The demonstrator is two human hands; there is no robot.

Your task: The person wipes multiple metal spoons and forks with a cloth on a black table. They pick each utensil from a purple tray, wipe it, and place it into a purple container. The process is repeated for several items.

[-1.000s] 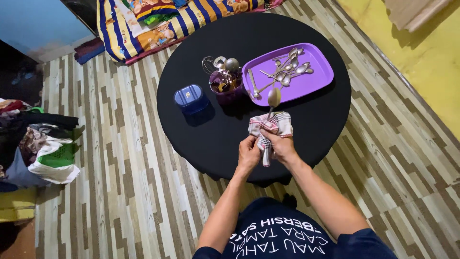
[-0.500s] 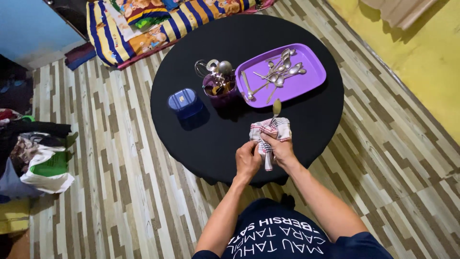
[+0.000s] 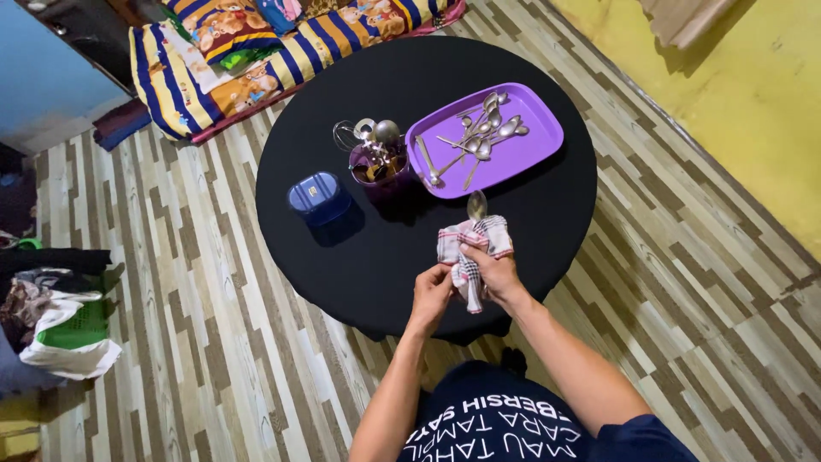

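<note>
Nearest the camera, the person's two forearms reach out over the near edge of a round black table (image 3: 547, 222). The left hand (image 3: 430, 293) has its fingers pinched together on the lower end of a spoon (image 3: 476, 206), where the handle comes out of a checked cloth (image 3: 473, 248). The right hand (image 3: 490, 269) is closed around the cloth, fingers wrapped over the bunched fabric and the spoon's handle inside it. Only the bowl of the spoon shows, standing out above the cloth and pointing away from the person, just short of the tray. Farther out on the table lies a purple tray (image 3: 534, 145) with a loose pile of spoons (image 3: 479, 137) on it. Just left of the tray stands a purple cup (image 3: 375, 162) holding more utensils, and left of that, apart from it, a small blue box (image 3: 316, 197). Beyond the table, on the striped floor, lies a striped mat (image 3: 256, 51).
</note>
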